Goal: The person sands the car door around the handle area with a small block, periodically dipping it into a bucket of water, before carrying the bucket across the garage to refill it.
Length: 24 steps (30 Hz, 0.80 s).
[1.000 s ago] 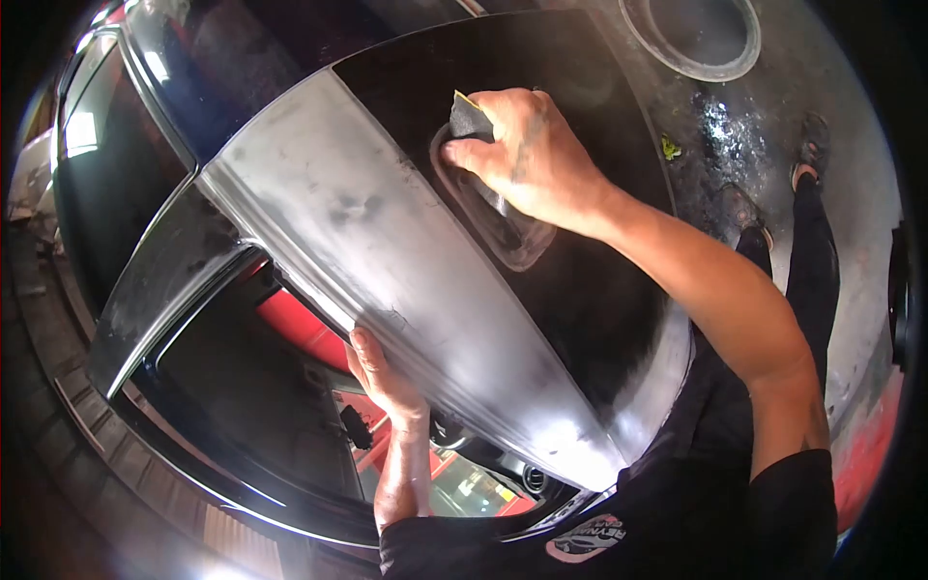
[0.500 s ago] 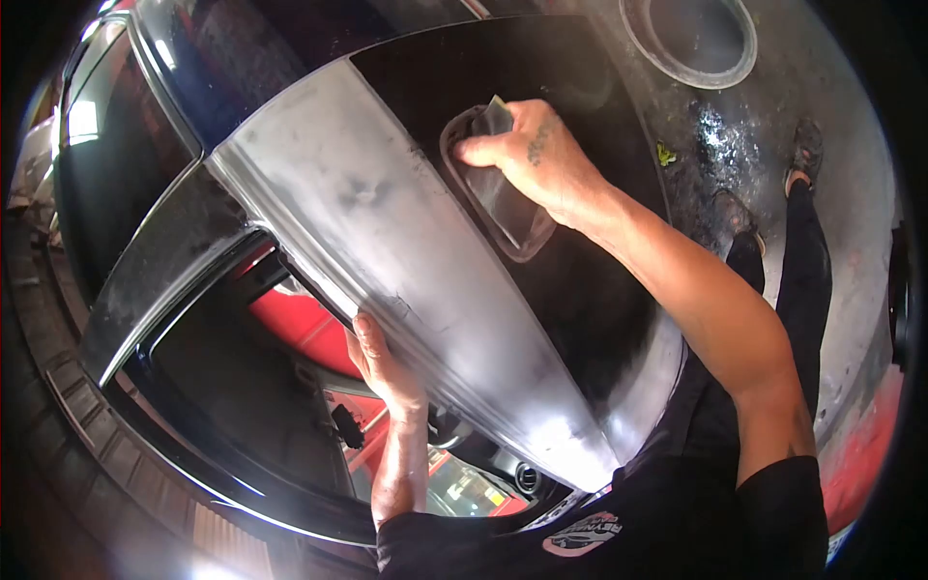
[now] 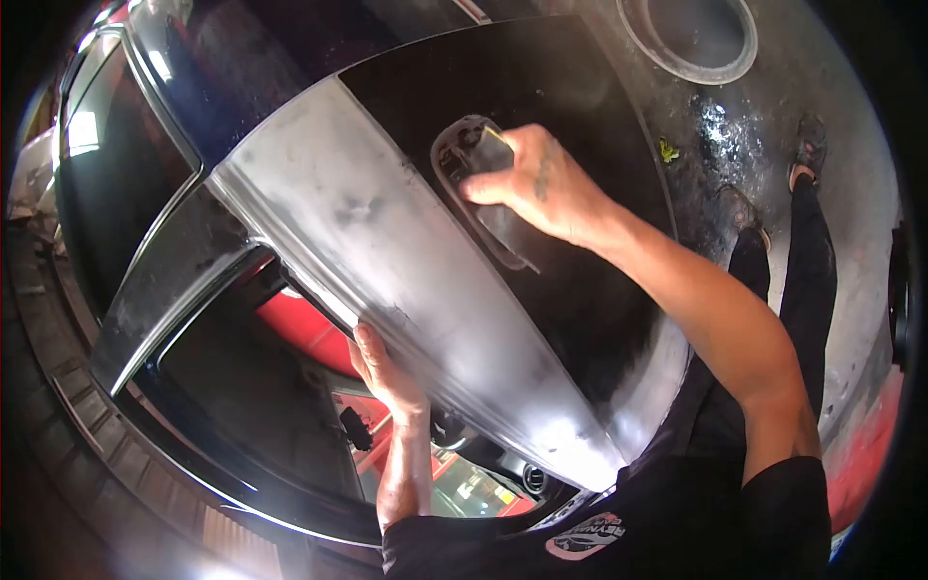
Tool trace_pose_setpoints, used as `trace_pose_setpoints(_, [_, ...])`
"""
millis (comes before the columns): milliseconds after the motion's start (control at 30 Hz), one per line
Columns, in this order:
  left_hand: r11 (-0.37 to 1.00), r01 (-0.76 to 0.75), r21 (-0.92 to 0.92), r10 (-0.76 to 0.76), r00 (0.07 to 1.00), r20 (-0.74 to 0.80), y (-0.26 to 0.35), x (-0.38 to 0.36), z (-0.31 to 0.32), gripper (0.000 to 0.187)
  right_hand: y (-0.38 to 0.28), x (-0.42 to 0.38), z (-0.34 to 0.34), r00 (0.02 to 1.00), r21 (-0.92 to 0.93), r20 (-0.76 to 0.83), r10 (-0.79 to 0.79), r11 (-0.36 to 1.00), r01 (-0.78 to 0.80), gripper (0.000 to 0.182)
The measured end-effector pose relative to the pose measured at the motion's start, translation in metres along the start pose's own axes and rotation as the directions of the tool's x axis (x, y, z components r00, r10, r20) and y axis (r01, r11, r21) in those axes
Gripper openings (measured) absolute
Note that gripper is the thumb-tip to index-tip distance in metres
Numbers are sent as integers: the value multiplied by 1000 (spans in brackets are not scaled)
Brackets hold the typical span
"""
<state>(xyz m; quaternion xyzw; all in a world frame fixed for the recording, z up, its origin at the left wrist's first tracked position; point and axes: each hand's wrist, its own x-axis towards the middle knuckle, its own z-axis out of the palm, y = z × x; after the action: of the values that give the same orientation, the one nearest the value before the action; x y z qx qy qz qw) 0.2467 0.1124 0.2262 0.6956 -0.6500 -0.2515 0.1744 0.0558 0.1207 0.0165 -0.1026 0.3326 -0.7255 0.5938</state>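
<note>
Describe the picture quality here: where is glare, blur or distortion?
Head view: strong fisheye bends the door and darkens the corners; white glare sits at the bottom left edge and on the door's lower sanded tip; the right hand and the sandpaper under it are motion-blurred; the left hand at the window edge is sharper.

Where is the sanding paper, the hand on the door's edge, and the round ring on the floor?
sanding paper point(image 3: 486, 155), head view, its grey face.
left hand point(image 3: 385, 372), head view, its back.
ring point(image 3: 688, 39), head view, its rim.
</note>
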Motion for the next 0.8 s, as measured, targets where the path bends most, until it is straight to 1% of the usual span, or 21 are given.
trace_pose_setpoints(33, [1000, 0, 5, 0, 1000, 6, 2, -1, 2, 60, 2, -2, 6, 998, 40, -46, -37, 998, 39, 18])
trace_pose_setpoints(67, [999, -7, -49, 6, 1000, -21, 4, -3, 6, 56, 3, 0, 10, 993, 77, -91, -75, 994, 82, 17])
trace_pose_setpoints(100, [994, -19, -104, 14, 999, -47, 4, -2, 10, 52, 4, 8, 8, 997, -28, -72, -17, 999, 15, 18])
trace_pose_setpoints(133, [995, -18, -96, 13, 999, -45, 1, -1, 10, 52, -4, 12, 4, 997, -129, -59, 52, 990, -59, 21])
trace_pose_setpoints(167, [999, -17, -45, 12, 995, -103, -1, -2, 5, 53, -10, 8, 4, 998, -96, -47, 33, 995, -37, 15])
trace_pose_setpoints(200, [1000, -19, -6, 18, 986, -164, -3, -2, 4, 53, -5, 3, 5, 998, -89, -44, 37, 995, -41, 15])
trace_pose_setpoints(233, [999, -37, -2, 36, 997, -70, 6, -3, 8, 55, 0, 0, 3, 1000, -51, -23, 10, 999, -11, 14])
trace_pose_setpoints(267, [999, -38, -1, 38, 997, -65, 7, -2, 10, 55, 6, -4, 4, 1000, -10, -6, -14, 1000, 14, 14])
trace_pose_setpoints(300, [999, -36, -21, 35, 998, -49, 7, -3, 10, 55, 12, -8, 10, 993, 79, -73, -89, 992, 95, 13])
trace_pose_setpoints(333, [998, -35, -43, 34, 999, -33, 6, -3, 10, 56, 7, -2, 9, 993, 78, -73, -90, 992, 95, 13])
trace_pose_setpoints(367, [999, -30, -38, 29, 999, -28, 5, -3, 7, 56, -2, 4, 8, 996, -19, -80, -32, 999, 31, 13])
trace_pose_setpoints(400, [1000, -13, -12, 13, 1000, 11, 3, -3, 2, 58, -7, 8, 6, 996, -114, -89, 26, 993, -36, 15])
trace_pose_setpoints(433, [1000, -4, 11, 4, 999, 47, 2, -2, -1, 61, -8, 13, 3, 999, -140, -43, 29, 990, -34, 15])
trace_pose_setpoints(467, [1000, -10, 11, 9, 999, 41, 3, -1, -2, 61, -5, 12, 5, 999, -137, -37, 24, 990, -29, 15])
trace_pose_setpoints(533, [999, 34, 16, -34, 999, 5, 3, -2, -1, 60, 2, 1, 5, 998, -113, -32, -56, 992, 52, 18])
trace_pose_setpoints(567, [999, 33, 12, -33, 999, 9, 2, -1, -1, 60, 0, -3, 0, 1000, -156, -9, 10, 988, -11, 22])
trace_pose_setpoints(600, [1000, 27, -13, -27, 999, 25, 1, 0, -1, 60, -2, -2, -1, 1000, -162, -6, 2, 987, -3, 22])
trace_pose_setpoints(667, [999, 28, -38, -27, 999, 35, 1, -1, -1, 59, -1, 0, 0, 960, -202, -153, -236, 958, 203, 21])
trace_pose_setpoints(700, [998, 18, -58, -18, 1000, -7, 1, -2, 1, 54, -1, 5, -4, 938, -322, -115, -328, 905, 277, 20])
trace_pose_setpoints(733, [997, 1, -81, -5, 999, -51, 2, -1, 3, 51, 0, 13, -4, 938, -322, -105, -329, 904, 281, 20])
trace_pose_setpoints(800, [996, 3, -90, -7, 999, -53, 2, -1, 3, 50, 3, 23, -5, 826, -498, 13, -564, 713, 494, 21])
